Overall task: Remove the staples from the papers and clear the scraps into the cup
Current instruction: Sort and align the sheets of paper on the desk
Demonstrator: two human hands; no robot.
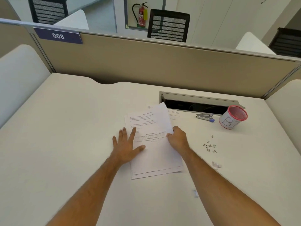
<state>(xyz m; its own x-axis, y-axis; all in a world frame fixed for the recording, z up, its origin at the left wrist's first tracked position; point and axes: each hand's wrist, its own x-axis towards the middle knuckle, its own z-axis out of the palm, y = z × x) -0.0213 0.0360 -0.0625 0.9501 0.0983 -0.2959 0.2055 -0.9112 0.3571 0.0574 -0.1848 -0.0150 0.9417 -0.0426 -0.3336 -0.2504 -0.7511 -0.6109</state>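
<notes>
The left hand (126,145) lies flat, fingers (132,132) spread on the papers' (154,154) left edge. The right hand (176,136) pinches the top sheet (161,118), lifting it. Staples (210,145) lie right of the papers; stapler (205,117) and cup (232,117) sit near the tabletop's (65,128) far right edge.

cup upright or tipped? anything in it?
Upright: the mesh cup stands on its base on the desk, red rim up. Contents: cannot tell. Loose staples lie on the desk outside it.
</notes>
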